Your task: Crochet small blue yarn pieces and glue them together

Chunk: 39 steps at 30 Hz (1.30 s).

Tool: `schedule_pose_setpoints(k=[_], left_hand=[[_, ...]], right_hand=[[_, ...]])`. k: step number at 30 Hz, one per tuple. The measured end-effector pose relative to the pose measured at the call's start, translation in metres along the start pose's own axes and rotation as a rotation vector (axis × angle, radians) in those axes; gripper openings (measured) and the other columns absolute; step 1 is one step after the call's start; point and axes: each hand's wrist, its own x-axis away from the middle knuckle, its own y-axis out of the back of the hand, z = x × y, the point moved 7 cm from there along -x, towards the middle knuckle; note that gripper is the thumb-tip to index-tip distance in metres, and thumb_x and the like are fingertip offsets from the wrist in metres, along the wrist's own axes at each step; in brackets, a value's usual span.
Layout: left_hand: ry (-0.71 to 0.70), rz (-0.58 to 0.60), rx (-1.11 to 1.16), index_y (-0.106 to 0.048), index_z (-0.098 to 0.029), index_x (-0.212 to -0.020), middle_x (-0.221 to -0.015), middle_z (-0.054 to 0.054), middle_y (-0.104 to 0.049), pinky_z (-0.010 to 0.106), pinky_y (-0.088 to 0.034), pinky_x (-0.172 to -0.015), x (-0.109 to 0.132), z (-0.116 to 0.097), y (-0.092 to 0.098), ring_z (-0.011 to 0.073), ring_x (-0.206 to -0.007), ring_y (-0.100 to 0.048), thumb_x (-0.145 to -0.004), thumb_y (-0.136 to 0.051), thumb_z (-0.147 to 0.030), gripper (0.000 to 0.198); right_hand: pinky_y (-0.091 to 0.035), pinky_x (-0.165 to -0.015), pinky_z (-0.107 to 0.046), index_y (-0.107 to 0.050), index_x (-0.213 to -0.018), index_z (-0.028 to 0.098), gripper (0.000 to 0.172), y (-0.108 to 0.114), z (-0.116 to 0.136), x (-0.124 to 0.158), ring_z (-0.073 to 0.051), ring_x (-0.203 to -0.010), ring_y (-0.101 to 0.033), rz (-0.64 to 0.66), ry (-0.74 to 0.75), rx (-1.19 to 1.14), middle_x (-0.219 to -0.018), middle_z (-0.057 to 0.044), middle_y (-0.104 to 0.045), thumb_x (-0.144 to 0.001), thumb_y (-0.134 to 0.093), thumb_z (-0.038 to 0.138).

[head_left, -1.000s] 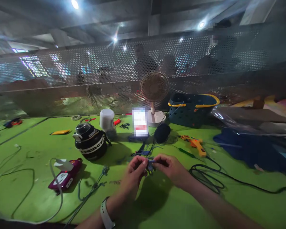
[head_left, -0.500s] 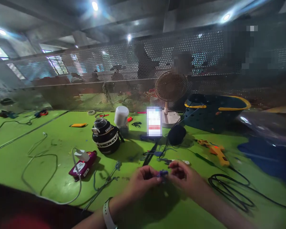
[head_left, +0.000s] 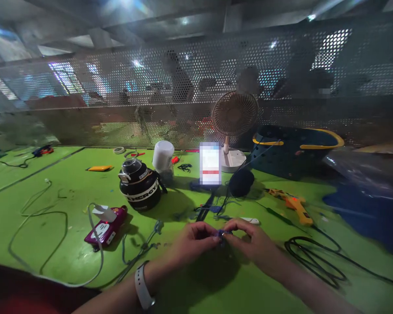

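Blue-purple yarn piece (head_left: 221, 234) lies between the fingertips of the two hands, mostly covered by them, so its shape is hard to make out. Left hand (head_left: 196, 239) and right hand (head_left: 253, 239) nearly meet, each pinching one side of it above the green desk (head_left: 216, 283); both forearms run off the bottom edge. Just beyond the right hand, a white object (head_left: 250, 220) is partly hidden. Farther out stand a dark yarn ball (head_left: 241, 183) and a phone (head_left: 210, 165), its screen blurred out. Blue cloth (head_left: 363, 218) at right is half under clear plastic (head_left: 356, 174). Figures behind the perforated panel (head_left: 111, 93) are indistinct.
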Motion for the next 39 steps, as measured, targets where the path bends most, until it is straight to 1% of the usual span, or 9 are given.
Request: schedule_pose_setpoints(k=[2,5,10,19,24,28,32,35,39], left_hand=[[-0.041,0.006,-0.245,-0.072,-0.017,-0.088,-0.077,0.004,-0.07,0.025,-0.044,-0.061,-0.009,-0.01,0.01,0.0158,-0.067,-0.06,-0.074,-0.074,-0.038,0.025],[-0.323,-0.174,-0.793,-0.07,-0.019,-0.102,-0.085,0.006,-0.068,0.028,-0.045,-0.065,-0.027,-0.042,0.032,0.019,-0.074,-0.061,-0.081,-0.064,-0.027,0.023],[-0.323,-0.165,-0.921,-0.073,-0.02,-0.078,-0.075,0.004,-0.063,0.03,-0.04,-0.066,-0.067,-0.039,0.032,0.0208,-0.07,-0.056,-0.068,-0.072,-0.015,0.011],[-0.275,-0.178,-0.76,-0.07,-0.018,-0.067,-0.078,0.002,-0.061,0.031,-0.043,-0.072,-0.086,-0.046,0.034,0.0195,-0.075,-0.058,-0.064,-0.076,-0.019,0.007],[-0.236,-0.193,-0.557,-0.067,-0.017,-0.076,-0.076,0.002,-0.063,0.027,-0.044,-0.066,-0.068,-0.067,0.046,0.0151,-0.07,-0.057,-0.076,-0.067,-0.037,0.021],[-0.166,-0.099,-0.462,-0.064,-0.015,-0.075,-0.063,-0.002,-0.062,0.022,-0.036,-0.05,-0.054,-0.071,0.033,0.0089,-0.051,-0.048,-0.074,-0.069,-0.036,0.022],[-0.122,0.006,-0.377,-0.062,-0.015,-0.073,-0.059,-0.003,-0.06,0.021,-0.036,-0.048,-0.043,-0.071,0.011,0.0079,-0.05,-0.049,-0.072,-0.073,-0.032,0.02],[-0.087,0.08,-0.263,-0.059,-0.015,-0.074,-0.063,-0.001,-0.065,0.022,-0.043,-0.053,-0.036,-0.068,0.001,0.0096,-0.054,-0.056,-0.072,-0.075,-0.034,0.024],[-0.053,0.092,-0.181,-0.055,-0.017,-0.075,-0.07,0.004,-0.072,0.027,-0.049,-0.058,-0.031,-0.06,0.006,0.0141,-0.06,-0.065,-0.071,-0.076,-0.039,0.031]], right_hand=[[-0.049,-0.075,-0.033,-0.067,-0.082,0.019,0.018,0.003,-0.002,-0.002,-0.021,-0.082,-0.064,0.042,-0.028,0.013,-0.083,-0.003,-0.069,-0.085,-0.061,0.035],[-0.047,-0.062,-0.028,-0.068,-0.079,0.018,0.01,0.0,-0.012,0.0,-0.017,-0.069,-0.063,0.208,-0.081,0.048,-0.075,-0.002,-0.069,-0.082,-0.061,0.025],[-0.042,-0.054,-0.024,-0.07,-0.079,0.017,0.01,-0.009,-0.025,0.003,-0.015,-0.063,-0.061,0.317,-0.074,0.092,-0.071,-0.002,-0.069,-0.079,-0.06,0.017],[-0.036,-0.05,-0.022,-0.07,-0.078,0.017,0.01,0.0,-0.022,0.008,-0.014,-0.061,-0.058,0.311,-0.124,0.207,-0.07,-0.002,-0.068,-0.08,-0.064,0.025],[-0.035,-0.052,-0.027,-0.065,-0.064,0.017,0.038,0.029,-0.016,-0.002,-0.016,-0.057,-0.051,-0.02,0.0,0.419,-0.06,-0.003,-0.061,-0.086,-0.057,0.047],[-0.045,-0.057,-0.027,-0.06,-0.114,0.021,0.033,0.051,-0.004,-0.01,-0.013,-0.062,-0.054,-0.221,0.035,0.0,-0.096,-0.005,-0.066,-0.086,-0.059,0.039],[-0.051,-0.06,-0.027,-0.042,-0.136,0.027,0.059,0.042,0.024,-0.022,-0.009,-0.065,-0.057,-0.079,0.072,-0.235,-0.136,-0.01,-0.049,-0.083,-0.065,0.036],[-0.05,-0.058,-0.026,-0.06,-0.115,0.017,0.038,0.035,0.034,-0.028,-0.012,-0.065,-0.059,-0.026,0.066,-0.203,-0.101,-0.008,-0.065,-0.082,-0.065,0.036],[-0.046,-0.056,-0.024,-0.065,-0.081,0.014,0.022,0.037,0.028,-0.029,-0.012,-0.06,-0.056,-0.044,0.041,-0.165,-0.068,0.0,-0.061,-0.082,-0.065,0.036]])
